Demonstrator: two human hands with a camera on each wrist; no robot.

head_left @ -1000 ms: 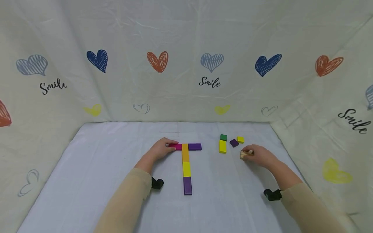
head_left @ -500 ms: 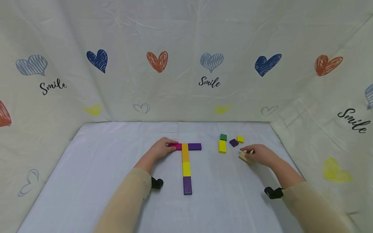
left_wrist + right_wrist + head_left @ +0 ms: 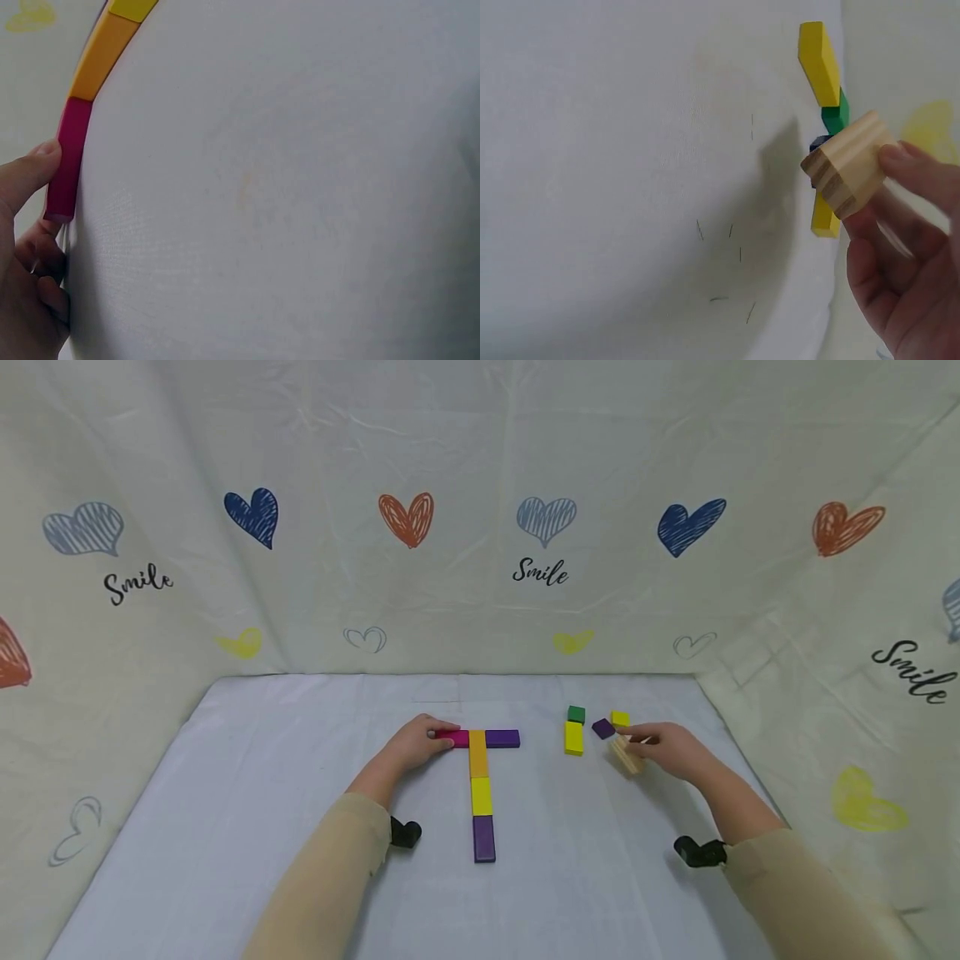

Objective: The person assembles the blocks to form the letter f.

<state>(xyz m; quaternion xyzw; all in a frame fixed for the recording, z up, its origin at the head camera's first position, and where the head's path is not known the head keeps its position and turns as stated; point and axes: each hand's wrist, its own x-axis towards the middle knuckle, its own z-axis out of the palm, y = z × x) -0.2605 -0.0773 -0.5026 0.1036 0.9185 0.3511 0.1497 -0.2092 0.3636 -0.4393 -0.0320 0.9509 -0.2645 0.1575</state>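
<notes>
My left hand point(image 3: 411, 743) pinches the outer end of a magenta block point(image 3: 456, 739), thumb on one side in the left wrist view. That block butts against an orange block point(image 3: 478, 753), with a purple block point(image 3: 502, 739) on the other side. Below the orange one lie a yellow block point(image 3: 482, 797) and a second purple block point(image 3: 484, 839), so the row forms a T. My right hand point(image 3: 667, 750) holds a plain wooden block point(image 3: 849, 165) between thumb and fingers, tilted, with its striped end grain showing in the right wrist view.
Near the right hand lie a green block point(image 3: 576, 714), a yellow block point(image 3: 573, 738) touching it, a small dark purple block point(image 3: 603, 728) and a small yellow block point(image 3: 620, 718). A white cloth point(image 3: 300, 843) covers the table, and a printed sheet point(image 3: 465, 610) rises behind.
In my right hand the wooden block has turned to a different slant, and the fingers have shifted slightly away from me. The left hand and the T of blocks have stayed put.
</notes>
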